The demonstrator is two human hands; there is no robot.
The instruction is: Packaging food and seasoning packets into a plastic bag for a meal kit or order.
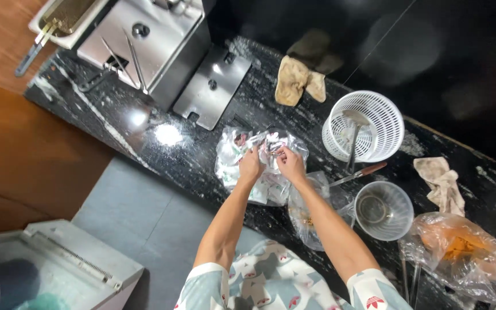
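Head view: both hands, left (251,166) and right (291,165), pinch a crinkled clear bag (233,158) near the black surface's (162,155) front edge, with bare room leftward.

Black white-flecked counter (162,152) — white basket (364,125), seemingly tan rag (297,80).

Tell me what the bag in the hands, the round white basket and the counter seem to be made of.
Bag: thin clear plastic film, by its crinkles and glare. Basket: probably moulded white plastic, with slotted walls. Counter: looks like polished black stone with white flecks, reflecting a lamp. Both hands grip the bag.
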